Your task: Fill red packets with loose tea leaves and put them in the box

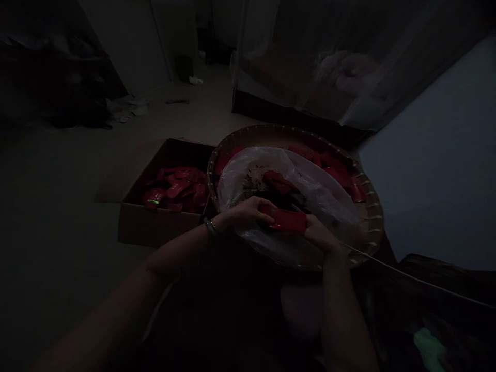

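Note:
Both hands grip one red packet [287, 221] over the near side of a round woven basket tray [372, 206]. My left hand [248, 213], with a bangle on the wrist, pinches the packet's left end. My right hand [318, 235] holds its right end. A clear plastic bag [310, 181] lies open in the tray with dark dried material and a red packet inside. More red packets [341, 173] lie along the tray's far right rim. The scene is very dim.
An open cardboard box [155, 225] with several red packets [176, 188] stands left of the tray on the floor. A thin white cable [418, 279] runs off to the right. A bed or mattress edge [437, 170] lies to the right; netting hangs behind.

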Demonstrator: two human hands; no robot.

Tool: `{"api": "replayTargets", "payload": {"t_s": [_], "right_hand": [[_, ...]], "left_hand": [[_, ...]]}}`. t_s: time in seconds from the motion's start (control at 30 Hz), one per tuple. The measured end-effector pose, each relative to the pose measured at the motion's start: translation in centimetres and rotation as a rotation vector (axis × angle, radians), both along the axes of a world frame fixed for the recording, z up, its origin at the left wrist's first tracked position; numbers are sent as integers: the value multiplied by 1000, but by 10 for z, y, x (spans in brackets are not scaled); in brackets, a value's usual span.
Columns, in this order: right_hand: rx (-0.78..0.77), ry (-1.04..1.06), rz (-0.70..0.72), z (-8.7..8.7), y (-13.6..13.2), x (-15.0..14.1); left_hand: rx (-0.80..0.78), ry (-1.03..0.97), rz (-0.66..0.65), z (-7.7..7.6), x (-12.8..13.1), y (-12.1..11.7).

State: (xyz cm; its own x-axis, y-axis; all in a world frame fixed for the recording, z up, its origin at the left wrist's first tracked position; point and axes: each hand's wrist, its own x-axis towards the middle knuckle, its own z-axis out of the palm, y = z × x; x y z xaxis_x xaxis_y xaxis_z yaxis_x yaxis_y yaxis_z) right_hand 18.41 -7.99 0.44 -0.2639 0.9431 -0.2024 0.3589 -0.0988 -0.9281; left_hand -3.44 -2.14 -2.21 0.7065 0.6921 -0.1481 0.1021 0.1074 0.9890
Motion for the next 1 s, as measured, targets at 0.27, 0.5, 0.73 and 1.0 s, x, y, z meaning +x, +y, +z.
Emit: {"api": "replayTargets", "payload": {"t_s": [0.27, 0.5, 0.73, 1.0], "right_hand": [[116, -72, -88, -3, 3, 0], [192, -119, -262, -4, 6, 10], [315, -236, -292, -11, 7, 10], [318, -237, -415, -3, 4, 16]], "left_hand": [[-23, 22, 11, 4, -1, -1], [-96, -30, -7, 5, -1, -2], [-111, 3, -19, 8, -1, -4], [-119, -3, 95, 2, -2, -1]]}}
